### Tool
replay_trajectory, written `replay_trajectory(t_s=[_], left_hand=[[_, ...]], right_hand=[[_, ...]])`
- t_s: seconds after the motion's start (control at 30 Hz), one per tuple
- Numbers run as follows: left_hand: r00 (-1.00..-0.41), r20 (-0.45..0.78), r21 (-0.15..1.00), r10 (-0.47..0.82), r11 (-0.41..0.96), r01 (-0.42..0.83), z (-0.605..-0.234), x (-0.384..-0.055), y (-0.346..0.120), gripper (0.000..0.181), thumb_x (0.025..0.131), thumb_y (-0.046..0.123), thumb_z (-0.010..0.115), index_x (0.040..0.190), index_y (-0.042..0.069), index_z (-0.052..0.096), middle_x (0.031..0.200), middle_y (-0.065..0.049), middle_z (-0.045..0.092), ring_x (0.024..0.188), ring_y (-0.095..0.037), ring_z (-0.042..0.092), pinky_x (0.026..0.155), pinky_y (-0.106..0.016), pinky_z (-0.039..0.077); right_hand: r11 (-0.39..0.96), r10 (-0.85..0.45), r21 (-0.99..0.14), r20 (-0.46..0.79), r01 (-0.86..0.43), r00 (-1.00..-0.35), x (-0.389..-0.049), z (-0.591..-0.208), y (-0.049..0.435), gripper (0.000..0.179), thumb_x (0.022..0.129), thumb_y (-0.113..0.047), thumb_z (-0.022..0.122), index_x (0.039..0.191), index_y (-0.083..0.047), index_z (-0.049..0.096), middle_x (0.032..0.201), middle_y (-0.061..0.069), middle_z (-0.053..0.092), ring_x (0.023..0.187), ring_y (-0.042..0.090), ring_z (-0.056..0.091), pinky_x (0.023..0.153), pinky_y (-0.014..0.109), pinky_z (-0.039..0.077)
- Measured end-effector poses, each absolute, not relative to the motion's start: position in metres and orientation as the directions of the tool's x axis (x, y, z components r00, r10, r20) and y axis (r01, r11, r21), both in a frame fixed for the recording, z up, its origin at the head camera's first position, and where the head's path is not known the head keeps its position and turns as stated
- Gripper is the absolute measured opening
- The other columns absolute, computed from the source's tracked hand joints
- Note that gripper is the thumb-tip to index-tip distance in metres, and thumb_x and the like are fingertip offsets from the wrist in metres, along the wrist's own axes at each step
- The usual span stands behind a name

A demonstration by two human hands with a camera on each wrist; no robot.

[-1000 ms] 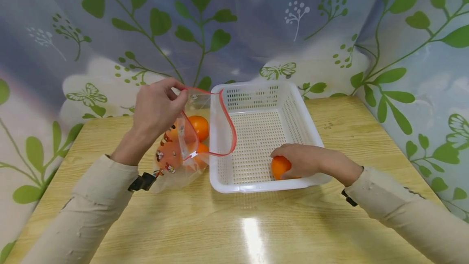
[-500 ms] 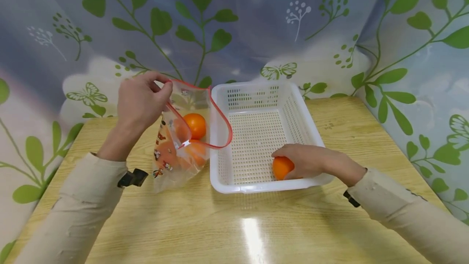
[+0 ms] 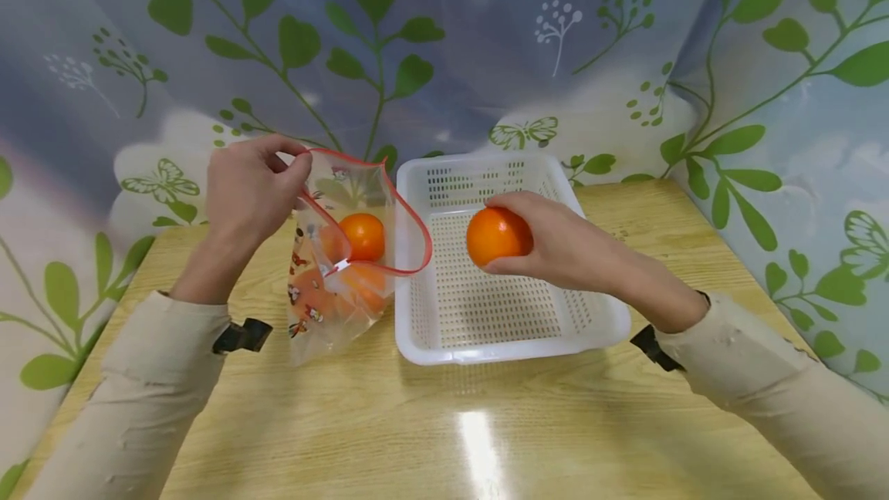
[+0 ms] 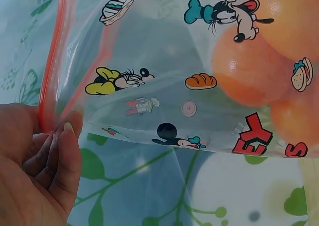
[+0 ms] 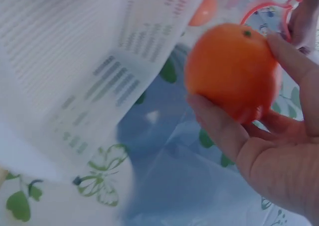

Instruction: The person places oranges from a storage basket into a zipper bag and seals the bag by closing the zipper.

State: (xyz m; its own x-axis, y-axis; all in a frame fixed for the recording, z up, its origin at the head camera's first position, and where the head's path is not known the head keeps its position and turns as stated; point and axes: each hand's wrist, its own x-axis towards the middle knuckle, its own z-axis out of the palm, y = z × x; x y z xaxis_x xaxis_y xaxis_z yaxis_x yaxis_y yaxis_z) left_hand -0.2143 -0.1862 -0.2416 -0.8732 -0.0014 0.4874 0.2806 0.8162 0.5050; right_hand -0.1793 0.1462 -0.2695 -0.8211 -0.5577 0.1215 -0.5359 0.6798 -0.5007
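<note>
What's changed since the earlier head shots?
The right hand lifted its orange up and left from the near right corner of the white basket. The left hand drew the mouth of the clear bag left, still pinching it. Basket stayed put; nothing released.

Head view as clock: bare fruit [image 3: 498, 238] at 3 is solid orange, with a green spot [image 5: 247, 34] in right wrist view. Bagged fruit [image 3: 363, 238] at 9: same orange, paler through film. Bag [image 3: 333, 330] at 8: clear, red zip band [image 3: 403, 272], white slider [image 3: 341, 265].

Bag prints, left wrist view: yellow-and-black character [image 4: 117, 81] at 10, teal-hatted one [image 4: 227, 14] at 1, red letters [image 4: 254, 134] at 4.

Basket [image 3: 514, 356] at 4: white, dot-and-slot perforation. Counter [image 3: 389, 423] at 6: yellow wood grain, white glare streak [image 3: 479, 450]. Backdrop [image 3: 479, 83] at 12: blue-violet into white, green leaves, green-lined butterflies [image 3: 524, 132], white sprigs [image 3: 558, 21]. Sleeves [image 3: 139, 384] at 8 and 4: beige, black straps [image 3: 241, 336].
</note>
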Motion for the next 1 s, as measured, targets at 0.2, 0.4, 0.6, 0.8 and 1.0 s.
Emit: replay_trajectory(t_s=[0.2, 0.4, 0.6, 0.8, 1.0], left_hand=[[-0.872, 0.489, 0.512, -0.014, 0.814, 0.274, -0.242, -0.215, -0.189, 0.026, 0.093, 0.027, 0.057, 0.099, 0.008, 0.074, 0.061, -0.007, 0.065, 0.037, 0.001, 0.050, 0.034, -0.023, 0.034], [-0.879, 0.476, 0.515, -0.016, 0.815, 0.264, -0.242, -0.214, -0.188, 0.026, 0.093, 0.028, 0.057, 0.101, 0.010, 0.074, 0.062, -0.006, 0.065, 0.038, -0.002, 0.052, 0.034, -0.024, 0.035], [-0.872, 0.489, 0.518, 0.001, 0.804, 0.292, -0.243, -0.212, -0.186, 0.026, 0.093, 0.027, 0.058, 0.100, 0.009, 0.074, 0.063, -0.008, 0.065, 0.039, 0.001, 0.052, 0.034, -0.023, 0.035], [-0.881, 0.472, 0.525, 0.000, 0.803, 0.282, -0.244, -0.212, -0.185, 0.025, 0.093, 0.027, 0.058, 0.100, 0.009, 0.074, 0.062, -0.006, 0.065, 0.040, 0.000, 0.052, 0.035, -0.023, 0.035], [-0.871, 0.491, 0.507, 0.011, 0.810, 0.296, -0.242, -0.212, -0.183, 0.023, 0.093, 0.025, 0.057, 0.098, 0.010, 0.074, 0.061, -0.005, 0.065, 0.041, -0.002, 0.054, 0.035, -0.024, 0.037]], right_hand=[[0.570, -0.543, -0.555, 0.299, -0.605, -0.785, -0.177, -0.256, 0.120, 0.069, 0.078, -0.030, 0.080, 0.137, -0.011, 0.049, 0.136, 0.006, 0.046, 0.114, 0.020, 0.049, 0.088, 0.035, 0.048], [0.514, -0.523, -0.579, 0.373, -0.633, -0.766, -0.179, -0.246, 0.087, 0.070, 0.082, -0.032, 0.076, 0.142, -0.015, 0.046, 0.137, 0.003, 0.044, 0.110, 0.015, 0.051, 0.087, 0.029, 0.047], [0.497, -0.564, -0.583, 0.347, -0.643, -0.750, -0.188, -0.247, 0.059, 0.076, 0.083, -0.034, 0.075, 0.145, -0.010, 0.039, 0.139, 0.005, 0.043, 0.116, 0.015, 0.047, 0.093, 0.027, 0.044], [0.471, -0.563, -0.598, 0.363, -0.649, -0.742, -0.202, -0.258, 0.047, 0.069, 0.079, -0.030, 0.079, 0.136, -0.007, 0.047, 0.131, 0.006, 0.050, 0.110, 0.016, 0.052, 0.091, 0.029, 0.045], [0.509, -0.586, -0.526, 0.367, -0.681, -0.722, -0.210, -0.268, 0.043, 0.071, 0.079, -0.031, 0.078, 0.139, -0.007, 0.047, 0.135, 0.008, 0.046, 0.116, 0.019, 0.048, 0.093, 0.032, 0.045]])
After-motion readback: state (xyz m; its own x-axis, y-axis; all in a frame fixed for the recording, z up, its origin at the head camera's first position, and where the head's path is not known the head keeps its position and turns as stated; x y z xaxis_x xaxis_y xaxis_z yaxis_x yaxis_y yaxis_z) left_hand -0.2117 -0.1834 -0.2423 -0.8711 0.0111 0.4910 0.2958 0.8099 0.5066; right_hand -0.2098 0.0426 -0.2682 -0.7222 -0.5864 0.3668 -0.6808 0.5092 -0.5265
